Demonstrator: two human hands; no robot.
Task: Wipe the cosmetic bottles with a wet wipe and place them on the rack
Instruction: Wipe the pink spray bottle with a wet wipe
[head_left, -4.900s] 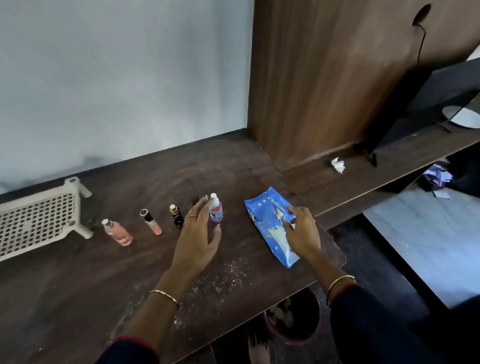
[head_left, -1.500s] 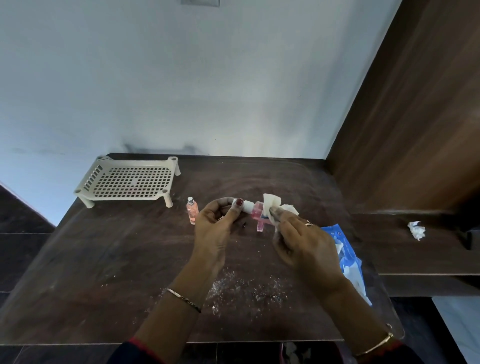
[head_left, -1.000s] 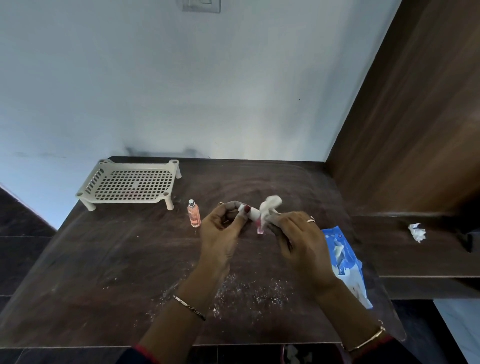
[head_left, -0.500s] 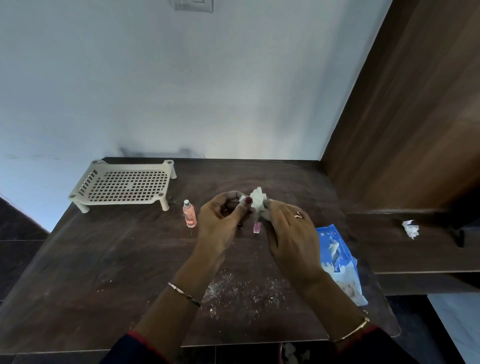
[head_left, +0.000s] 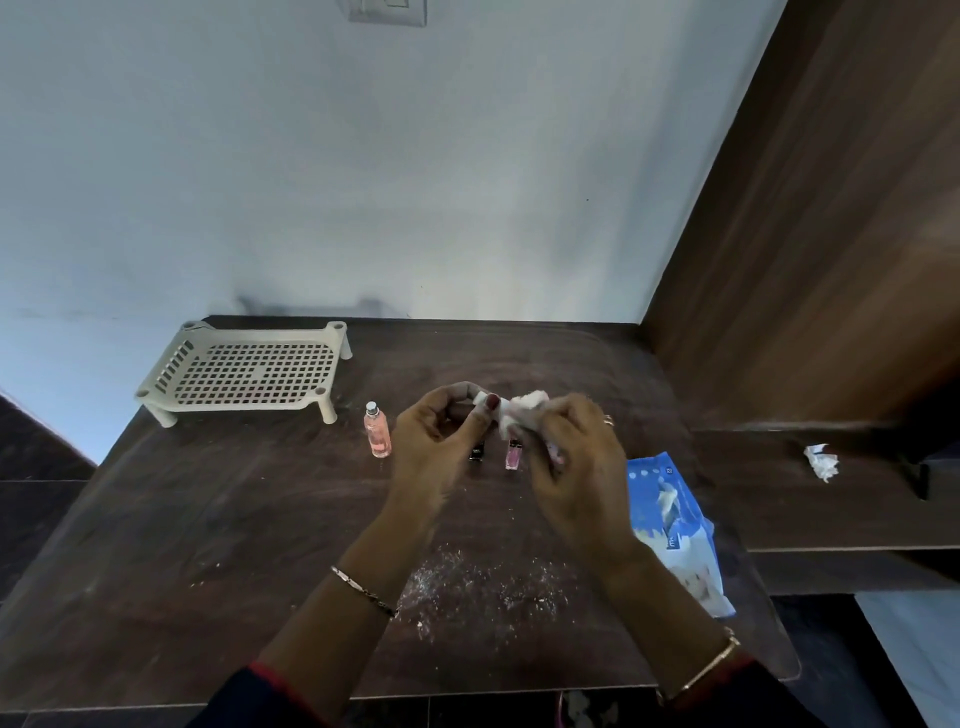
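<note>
A: Where is the bottle (head_left: 480, 398)?
B: I'm pinching its cap in my left hand (head_left: 441, 452), above the table (head_left: 208, 519). My right hand (head_left: 576, 467) is gripping the wipe (head_left: 524, 410), bunched against it.

I can read nothing: the pack (head_left: 670, 519) just right of my right hand (head_left: 576, 467) bears white marks at its top corner and a small patch of print lower down, all too blurred to make out. The bottle (head_left: 480, 398) pinched in my left hand (head_left: 436, 447) is wrapped in the wipe (head_left: 524, 408) that my right hand holds, so no label shows on it. Past my grip, the pink bottle (head_left: 378, 431) to its left and the dark vial (head_left: 476, 451) and mauve vial (head_left: 513, 454) just behind it are too small for any lettering to be told.
</note>
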